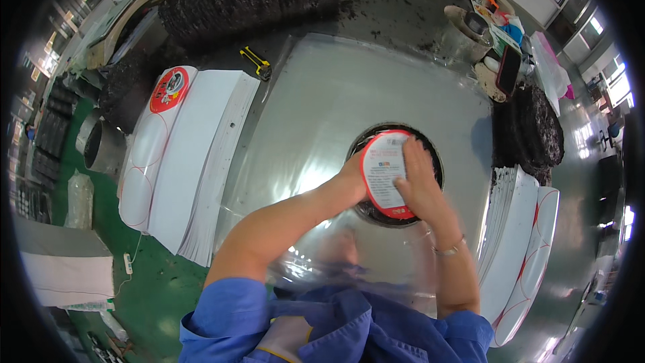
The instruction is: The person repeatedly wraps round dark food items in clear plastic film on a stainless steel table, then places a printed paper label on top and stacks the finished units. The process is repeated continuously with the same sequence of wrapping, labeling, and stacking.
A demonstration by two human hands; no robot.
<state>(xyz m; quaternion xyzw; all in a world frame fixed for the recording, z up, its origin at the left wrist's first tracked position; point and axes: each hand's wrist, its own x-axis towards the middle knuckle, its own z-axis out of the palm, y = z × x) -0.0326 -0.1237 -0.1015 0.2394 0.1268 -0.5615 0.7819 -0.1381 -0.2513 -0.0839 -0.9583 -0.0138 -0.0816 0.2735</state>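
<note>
One label [385, 171] (between two hands [349, 180] [423, 191])

We get fairly even indoor light, with bright windows [618, 87] burning out at the right edge and white glare on the shiny sheet [329, 94] left of centre. Lines bend toward the black corners, and small print on the round card [383, 185] looks soft.

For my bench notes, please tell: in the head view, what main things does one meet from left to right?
Left white sheet stack, yellow-black utility knife, left hand, red-rimmed white disc, right hand, black rough-edged stack.
</note>
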